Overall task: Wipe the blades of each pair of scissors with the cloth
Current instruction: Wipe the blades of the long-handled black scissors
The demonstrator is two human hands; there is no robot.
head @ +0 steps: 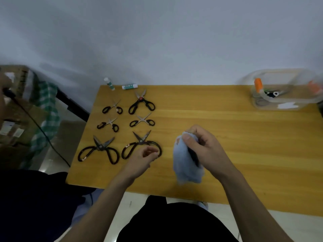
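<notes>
Several pairs of black-handled scissors lie with blades spread, in two columns on the left part of the wooden table (236, 137). The front right pair (139, 142) is the nearest to my hands; the front left pair (101, 149) lies beside it. My left hand (145, 158) hovers at the front right pair's right handle loop with fingers loosely curled, holding nothing that I can make out. My right hand (205, 145) grips a bunched light blue cloth (183, 166) above the table's middle. A dark shape shows inside the cloth's fold; I cannot tell what it is.
Two glue sticks (129, 86) lie at the table's back left edge. A clear plastic container (283, 103) with an orange-capped item stands at the back right. Cardboard boxes (15, 105), green checked fabric and a black cable are on the floor to the left.
</notes>
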